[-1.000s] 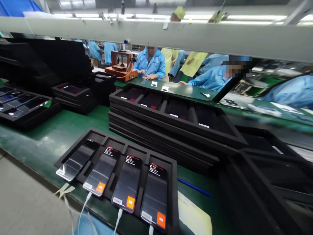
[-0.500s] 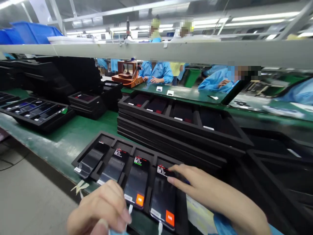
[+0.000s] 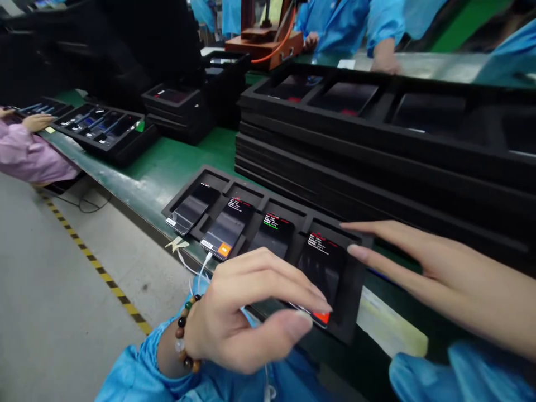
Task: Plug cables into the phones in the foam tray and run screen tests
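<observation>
My left hand [image 3: 259, 307], a bead bracelet [image 3: 184, 335] at its wrist, reaches over the front of a black foam tray [image 3: 362, 268]. Its fingertips are at the orange square on the lower screen of the rightmost phone [image 3: 322, 268]; whether they touch is hard to tell. The thumb stands apart from the fingers and nothing is held. My right hand [image 3: 402, 251], thumb and forefinger spread, is at the tray's right end. More phones lie in the tray: one with green text [image 3: 272, 231], partly hidden by my left hand, one with a white cable [image 3: 228, 223], and a dark one [image 3: 195, 206].
Behind the tray rises a stack of black trays [image 3: 293, 148] holding phones. Further left are another phone tray [image 3: 100, 125] and a person's pink sleeve [image 3: 33, 148]. A paper sheet [image 3: 389, 324] lies right of the tray. Across the bench, people in blue work near a wooden fixture [image 3: 268, 42].
My view has tilted down and turned left. My left hand has moved right to the rightmost phone's lower end. The phone second from left now shows an orange square.
</observation>
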Tool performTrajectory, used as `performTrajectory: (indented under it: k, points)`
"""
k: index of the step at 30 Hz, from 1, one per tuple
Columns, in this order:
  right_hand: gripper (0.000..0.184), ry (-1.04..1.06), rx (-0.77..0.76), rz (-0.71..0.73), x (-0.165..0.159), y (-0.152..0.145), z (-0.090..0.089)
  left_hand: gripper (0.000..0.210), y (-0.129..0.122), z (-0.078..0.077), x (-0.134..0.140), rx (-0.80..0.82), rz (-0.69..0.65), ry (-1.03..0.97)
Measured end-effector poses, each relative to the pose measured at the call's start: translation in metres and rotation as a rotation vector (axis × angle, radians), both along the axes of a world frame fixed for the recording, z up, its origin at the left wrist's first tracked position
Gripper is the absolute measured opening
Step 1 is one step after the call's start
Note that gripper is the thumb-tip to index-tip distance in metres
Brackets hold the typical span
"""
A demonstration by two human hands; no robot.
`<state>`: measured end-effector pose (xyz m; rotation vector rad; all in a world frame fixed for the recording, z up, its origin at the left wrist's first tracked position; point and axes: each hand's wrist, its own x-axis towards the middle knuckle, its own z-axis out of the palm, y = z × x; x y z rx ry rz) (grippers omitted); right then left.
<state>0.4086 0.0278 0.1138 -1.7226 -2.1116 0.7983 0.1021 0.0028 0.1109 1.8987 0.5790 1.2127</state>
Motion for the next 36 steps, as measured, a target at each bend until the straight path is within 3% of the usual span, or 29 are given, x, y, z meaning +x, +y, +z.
performTrajectory:
  k: [3, 8, 15, 20, 25, 31, 36]
  points:
    - [0.068, -0.060, -0.031, -0.017, 0.004, 0.008, -0.009, 0.016, 0.006, -0.003, -0.003, -0.040, -0.054, -0.023]
    - [0.075, -0.069, -0.113, -0.009, 0.008, 0.021, -0.021, 0.016, 0.005, -0.009, -0.006, -0.067, -0.077, 0.069]
    - [0.072, -0.111, -0.298, -0.001, 0.015, 0.045, -0.039, 0.039, -0.011, -0.033, -0.008, -0.462, -0.213, 0.733]
    - [0.070, -0.125, -0.322, 0.023, 0.015, 0.055, -0.055, 0.044, -0.028, -0.048, 0.000, -0.588, -0.281, 0.898]
    - [0.071, -0.144, -0.316, 0.033, 0.013, 0.058, -0.064, 0.042, -0.033, -0.067, 0.018, -0.671, -0.329, 0.879]
    - [0.064, -0.168, -0.317, 0.035, 0.006, 0.057, -0.063, 0.041, -0.035, -0.089, 0.026, -0.898, -0.340, 0.588]
    - [0.060, -0.180, -0.314, 0.063, 0.001, 0.056, -0.058, 0.062, -0.043, -0.107, 0.033, -1.118, -0.317, 0.344]
